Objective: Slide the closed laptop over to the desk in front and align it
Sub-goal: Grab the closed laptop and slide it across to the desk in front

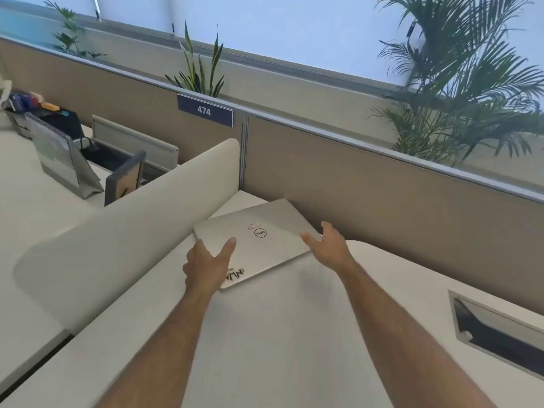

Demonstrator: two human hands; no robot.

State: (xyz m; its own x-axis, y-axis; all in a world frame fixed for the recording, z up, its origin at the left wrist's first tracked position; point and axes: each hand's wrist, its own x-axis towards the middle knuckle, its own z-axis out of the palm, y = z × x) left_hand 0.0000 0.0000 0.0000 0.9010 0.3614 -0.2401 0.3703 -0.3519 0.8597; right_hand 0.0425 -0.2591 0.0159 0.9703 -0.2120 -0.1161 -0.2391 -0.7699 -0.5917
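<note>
A closed silver laptop (265,231) with a round logo and a black sticker lies flat on the white desk (279,334), in the far corner against the beige partition. My left hand (206,265) covers its near left corner, thumb spread onto the lid, fingers curled at the edge. At the laptop's right edge my right hand (328,245) has its fingers apart, thumb on the lid and fingertips past the far right corner. Whether either hand grips the laptop is unclear.
A curved white divider (132,231) runs along the left of the desk. A cable cut-out (497,331) opens at the right. The neighbouring desk holds a calendar stand (59,157) and boxes. Plants stand behind the partition (382,187) labelled 474.
</note>
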